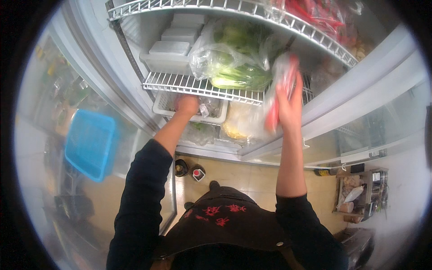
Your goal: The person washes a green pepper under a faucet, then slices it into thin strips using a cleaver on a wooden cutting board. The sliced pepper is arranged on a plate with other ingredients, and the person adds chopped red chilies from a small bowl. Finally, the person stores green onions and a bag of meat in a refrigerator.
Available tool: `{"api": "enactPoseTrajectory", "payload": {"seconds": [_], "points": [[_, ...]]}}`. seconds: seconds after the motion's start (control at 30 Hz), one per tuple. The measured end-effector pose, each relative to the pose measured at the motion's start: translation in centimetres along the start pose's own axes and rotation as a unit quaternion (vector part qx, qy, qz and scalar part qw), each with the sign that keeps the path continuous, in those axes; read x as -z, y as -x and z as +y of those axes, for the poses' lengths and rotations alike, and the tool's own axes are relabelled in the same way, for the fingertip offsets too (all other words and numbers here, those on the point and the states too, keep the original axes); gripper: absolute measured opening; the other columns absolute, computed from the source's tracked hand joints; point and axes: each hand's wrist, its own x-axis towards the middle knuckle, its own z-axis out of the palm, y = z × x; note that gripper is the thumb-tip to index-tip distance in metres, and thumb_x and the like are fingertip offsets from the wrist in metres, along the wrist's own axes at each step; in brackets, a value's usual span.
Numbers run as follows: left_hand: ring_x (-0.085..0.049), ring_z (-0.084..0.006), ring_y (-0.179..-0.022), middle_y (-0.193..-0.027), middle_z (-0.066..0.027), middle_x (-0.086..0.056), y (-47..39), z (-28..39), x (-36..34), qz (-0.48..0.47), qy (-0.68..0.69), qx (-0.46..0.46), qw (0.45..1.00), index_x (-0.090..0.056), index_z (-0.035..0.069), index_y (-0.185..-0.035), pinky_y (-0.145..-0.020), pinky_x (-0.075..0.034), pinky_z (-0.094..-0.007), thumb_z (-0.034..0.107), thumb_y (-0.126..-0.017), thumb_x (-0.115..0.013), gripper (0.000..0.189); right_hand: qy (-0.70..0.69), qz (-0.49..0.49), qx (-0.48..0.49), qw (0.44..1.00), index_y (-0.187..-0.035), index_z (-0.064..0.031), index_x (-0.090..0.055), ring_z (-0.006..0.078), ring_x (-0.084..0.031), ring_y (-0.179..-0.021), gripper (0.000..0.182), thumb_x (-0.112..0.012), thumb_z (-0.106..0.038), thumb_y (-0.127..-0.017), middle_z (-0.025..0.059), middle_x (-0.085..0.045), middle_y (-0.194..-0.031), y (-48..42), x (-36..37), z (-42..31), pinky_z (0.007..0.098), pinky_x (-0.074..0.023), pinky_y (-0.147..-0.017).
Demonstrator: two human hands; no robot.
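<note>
My right hand (289,104) grips a clear plastic bag with long red contents (285,81), blurred, at the right front of a refrigerator's wire shelf (202,90). On that shelf a clear bag of green leafy vegetables (241,76) lies beside several lidded plastic containers (168,55). My left hand (188,104) reaches into a white plastic basket (206,118) under the shelf, among bagged items; its fingers are largely hidden, so its hold is unclear. A bag with yellowish contents (236,125) lies right of the basket.
Red bagged items (314,17) rest on the upper wire shelf (236,6). A glass door stands at the left, with a blue plastic basket (90,145) seen there. Two dark bottles (197,172) stand on the floor. A rack with bagged goods (354,195) is at the right.
</note>
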Motion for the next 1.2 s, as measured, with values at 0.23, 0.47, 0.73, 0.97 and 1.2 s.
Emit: {"api": "enactPoseTrajectory", "payload": {"seconds": [0.23,0.47,0.73,0.97,1.2], "points": [[-0.061,-0.0174,-0.100,-0.107,-0.0082,-0.065,19.3,-3.7,-6.9,0.216,0.530,0.031,0.819,-0.058,0.002,-0.118,-0.091,-0.047,-0.0316,0.009,-0.096,-0.057,0.023,0.334,0.003,0.138,0.932,-0.149,-0.0011,-0.031,0.0425,-0.033,-0.139,0.072,-0.062,-0.026,-0.088,0.0277,-0.038,-0.147,-10.1,2.6,12.5,0.0452,-0.0272,-0.114],[-0.065,-0.0170,-0.095,-0.108,-0.0056,-0.069,66.1,-7.4,-16.9,0.004,0.513,0.441,0.737,-0.064,0.005,-0.116,-0.081,-0.052,-0.0342,0.018,-0.097,-0.055,0.024,0.228,0.081,0.309,0.920,-0.125,-0.0014,-0.057,0.0419,-0.037,-0.136,0.034,-0.053,-0.020,-0.096,0.0198,-0.059,-0.128,7.7,-0.5,0.4,0.0513,-0.0249,-0.114],[-0.048,-0.0305,-0.127,-0.137,-0.0131,-0.053,73.8,-18.0,-2.1,0.428,0.707,0.228,0.515,-0.050,0.006,-0.135,-0.111,-0.034,-0.0505,0.047,-0.099,-0.043,0.055,-0.014,-0.181,0.271,0.945,-0.101,0.0017,-0.064,0.0345,-0.057,-0.116,0.016,-0.059,0.001,-0.086,0.0150,-0.067,-0.111,24.0,-2.7,-5.3,0.0449,-0.0410,-0.103],[-0.052,-0.0297,-0.124,-0.128,-0.0145,-0.059,72.9,-18.2,-2.3,0.248,0.701,0.146,0.652,-0.057,0.003,-0.126,-0.110,-0.035,-0.0480,0.058,-0.091,-0.050,0.066,0.045,-0.239,0.137,0.960,-0.097,-0.0004,-0.066,0.0302,-0.062,-0.108,0.015,-0.063,0.002,-0.083,0.0136,-0.068,-0.102,38.5,4.3,-5.6,0.0392,-0.0465,-0.095],[-0.051,-0.0270,-0.123,-0.131,-0.0151,-0.059,68.1,-7.3,-4.9,0.110,0.681,0.093,0.718,-0.061,0.001,-0.120,-0.109,-0.035,-0.0444,0.061,-0.091,-0.052,0.067,0.091,-0.209,0.105,0.968,-0.098,-0.0010,-0.065,0.0342,-0.062,-0.103,0.017,-0.066,0.000,-0.081,0.0169,-0.067,-0.103,41.6,14.2,-2.7,0.0394,-0.0489,-0.090]]}}
